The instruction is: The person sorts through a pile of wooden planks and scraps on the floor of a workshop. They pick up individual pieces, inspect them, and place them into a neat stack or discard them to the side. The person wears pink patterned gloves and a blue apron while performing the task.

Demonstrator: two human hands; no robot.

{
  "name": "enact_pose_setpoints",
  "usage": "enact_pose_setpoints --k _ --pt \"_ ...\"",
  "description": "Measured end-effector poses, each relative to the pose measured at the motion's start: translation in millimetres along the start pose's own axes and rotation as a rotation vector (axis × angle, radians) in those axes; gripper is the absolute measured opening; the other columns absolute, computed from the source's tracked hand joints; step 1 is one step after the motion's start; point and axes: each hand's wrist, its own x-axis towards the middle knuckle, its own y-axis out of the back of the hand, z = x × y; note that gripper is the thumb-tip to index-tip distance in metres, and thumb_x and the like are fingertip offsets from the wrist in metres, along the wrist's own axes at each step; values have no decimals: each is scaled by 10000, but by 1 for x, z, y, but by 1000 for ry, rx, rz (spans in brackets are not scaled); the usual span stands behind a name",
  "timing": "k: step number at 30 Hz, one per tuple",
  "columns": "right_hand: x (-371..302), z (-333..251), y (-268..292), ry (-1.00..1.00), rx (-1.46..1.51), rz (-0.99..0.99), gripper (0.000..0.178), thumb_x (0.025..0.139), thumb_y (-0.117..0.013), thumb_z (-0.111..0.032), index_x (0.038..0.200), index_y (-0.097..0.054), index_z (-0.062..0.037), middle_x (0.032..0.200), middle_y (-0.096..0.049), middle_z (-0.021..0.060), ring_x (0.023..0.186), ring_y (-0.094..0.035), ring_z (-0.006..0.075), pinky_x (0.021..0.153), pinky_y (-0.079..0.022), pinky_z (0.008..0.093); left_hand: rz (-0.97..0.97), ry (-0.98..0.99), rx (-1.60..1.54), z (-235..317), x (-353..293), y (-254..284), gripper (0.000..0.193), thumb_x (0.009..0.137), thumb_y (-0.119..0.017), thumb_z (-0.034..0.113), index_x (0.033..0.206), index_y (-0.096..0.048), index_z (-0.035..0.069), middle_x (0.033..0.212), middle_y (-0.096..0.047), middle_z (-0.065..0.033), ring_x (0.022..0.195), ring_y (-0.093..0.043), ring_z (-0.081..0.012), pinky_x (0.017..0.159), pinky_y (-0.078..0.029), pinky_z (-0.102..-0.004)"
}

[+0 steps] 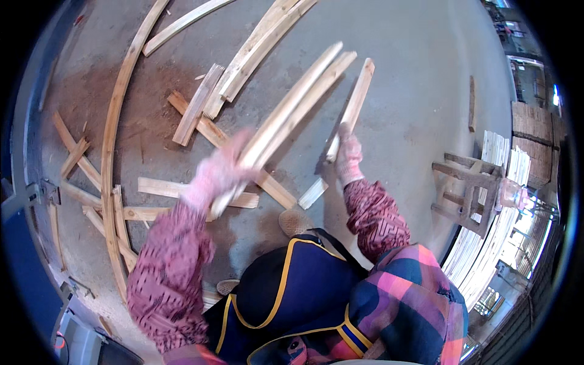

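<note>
1. The concrete floor [420,73] takes up most of the view. It is grey, dusted with sawdust toward ten o'clock, and littered with offcuts.
2. A long curved strip [113,121] sweeps from twelve o'clock down to eight o'clock along the left side. Loose wooden slats [198,103] lie crossed over one another just inside it, and more flat pieces lie at nine o'clock.
3. At three o'clock stands a wooden stool [468,191], with a stack of pale boards [486,243] behind it running down toward four o'clock.
4. The person's left hand [213,176], gloved and blurred, holds a bundle of long slats [292,103] that points up toward one o'clock, lifted clear of the floor. The fingers look wrapped round the bundle's lower end, though the blur hides exactly how.
5. The right hand [348,155], also gloved, holds a single slat [356,100] just right of the bundle. The fingers are closed round its lower part, and its top reaches toward one o'clock.
6. My reading is that the step in hand is gathering: slats picked off the floor and collected into the left-hand bundle. The next move seems to call for laying the single slat alongside the bundle with ends lined up, and the left grip must open enough to admit it without spilling the rest.
</note>
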Motion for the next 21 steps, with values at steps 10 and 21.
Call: enact_pose_setpoints --k 10,21 --pt "14 36 -49 -21 101 -79 347 938 -626 -275 1096 -508 11 772 -590 105 647 -636 212 529 -566 344 367 7 612 -58 -36 17 663 860 -614 454 1384 -470 75 1390 -511 -149 1308 -447 -314 1096 -361 -406" --pt "-88 -46 -106 -175 724 -917 426 900 -618 -69 1279 -443 18 1081 -591 159 994 -636 267 830 -576 401 354 495 96 -133 -180 -57 529 881 -568 458 1316 -555 157 1292 -591 -131 1150 -585 -323 976 -463 -407"
